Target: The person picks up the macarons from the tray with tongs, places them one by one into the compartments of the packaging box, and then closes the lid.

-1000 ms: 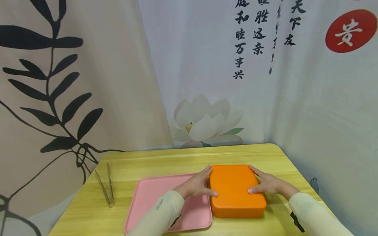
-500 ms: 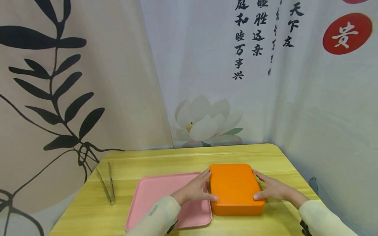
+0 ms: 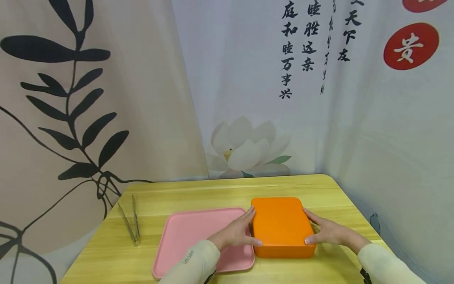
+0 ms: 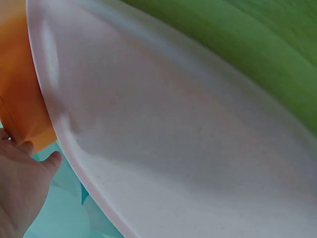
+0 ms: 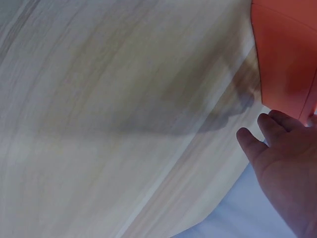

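Note:
An orange lidded box (image 3: 281, 223) stands on the wooden table, up against the right edge of a pink tray (image 3: 191, 232). My left hand (image 3: 235, 232) reaches over the tray to the box's left side, its fingers extended toward the back corner and its thumb at the front edge. On the opposite side my right hand (image 3: 330, 232) lies along the box's right wall, thumb at the front right corner. The left wrist view shows the left fingers beside the orange wall (image 4: 25, 89). In the right wrist view, the right fingers (image 5: 270, 129) are fairly straight next to the box (image 5: 285, 54).
Metal tongs (image 3: 134, 223) lie at the table's left side. The yellow wood-grain table (image 3: 198, 193) ends at a printed curtain (image 3: 248, 79) behind it, with another curtain side to the right.
My right hand has shifted slightly to the right, its thumb sliding from the box's top to the front corner. The box's front right corner has moved a little left. My left hand stays at the box's left side.

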Available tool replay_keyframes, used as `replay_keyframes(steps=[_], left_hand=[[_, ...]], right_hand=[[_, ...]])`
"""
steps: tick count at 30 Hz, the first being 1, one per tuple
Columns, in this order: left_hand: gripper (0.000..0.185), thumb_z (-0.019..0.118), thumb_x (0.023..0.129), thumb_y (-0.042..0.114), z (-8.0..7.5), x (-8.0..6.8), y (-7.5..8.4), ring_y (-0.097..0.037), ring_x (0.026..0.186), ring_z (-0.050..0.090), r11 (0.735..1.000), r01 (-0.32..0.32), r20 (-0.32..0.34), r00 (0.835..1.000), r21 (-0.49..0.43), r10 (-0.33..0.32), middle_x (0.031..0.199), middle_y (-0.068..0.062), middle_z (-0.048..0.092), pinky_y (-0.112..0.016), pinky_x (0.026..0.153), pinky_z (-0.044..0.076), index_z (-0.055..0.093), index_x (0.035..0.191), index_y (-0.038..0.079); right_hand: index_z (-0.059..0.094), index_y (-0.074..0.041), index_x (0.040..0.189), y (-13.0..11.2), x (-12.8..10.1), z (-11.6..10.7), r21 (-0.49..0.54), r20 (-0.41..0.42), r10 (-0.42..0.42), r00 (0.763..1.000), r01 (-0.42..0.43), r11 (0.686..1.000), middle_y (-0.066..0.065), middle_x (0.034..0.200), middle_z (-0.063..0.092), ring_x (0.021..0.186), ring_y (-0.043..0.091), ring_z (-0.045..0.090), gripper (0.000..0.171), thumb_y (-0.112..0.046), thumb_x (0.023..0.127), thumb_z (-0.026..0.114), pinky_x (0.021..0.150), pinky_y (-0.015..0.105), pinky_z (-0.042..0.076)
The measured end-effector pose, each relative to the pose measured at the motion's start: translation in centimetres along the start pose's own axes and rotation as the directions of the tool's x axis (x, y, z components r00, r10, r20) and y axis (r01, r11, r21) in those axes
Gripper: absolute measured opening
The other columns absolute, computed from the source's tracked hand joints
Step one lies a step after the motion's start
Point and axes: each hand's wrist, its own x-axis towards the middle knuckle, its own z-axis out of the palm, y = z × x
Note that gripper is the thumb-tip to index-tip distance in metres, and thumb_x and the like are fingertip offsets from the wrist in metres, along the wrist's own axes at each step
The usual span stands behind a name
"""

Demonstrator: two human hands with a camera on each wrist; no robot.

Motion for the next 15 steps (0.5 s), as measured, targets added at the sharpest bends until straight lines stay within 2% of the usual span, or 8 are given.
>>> replay_keyframes(steps=[10,15], left_hand=[[0.111,0.079,0.077,0.056,0.7,0.2,0.5,-0.018,0.150,0.011,1.000,0.006,0.003,1.000,-0.022,-0.006,0.165,0.007,0.002,-0.046,0.117,0.018,0.016,0.160,0.016],[0.111,0.077,0.077,0.059,0.5,0.7,1.3,-0.017,0.150,0.011,1.000,-0.005,0.012,1.000,0.007,0.005,0.165,0.007,0.002,-0.045,0.117,0.019,0.015,0.160,0.017]], right_hand=[[-0.007,-0.006,0.158,0.8,-0.8,-0.3,0.072,0.058,-0.020,0.998,0.015,0.997,0.037,0.156,0.009,0.141,0.056,0.010,0.106,-0.035,0.093,0.071,0.104,0.073,0.016],[-0.008,-0.004,0.157,1.1,-1.2,-1.0,0.040,0.043,-0.024,0.999,0.022,0.999,0.038,0.155,0.007,0.141,0.057,0.010,0.106,-0.035,0.093,0.071,0.104,0.073,0.018]])
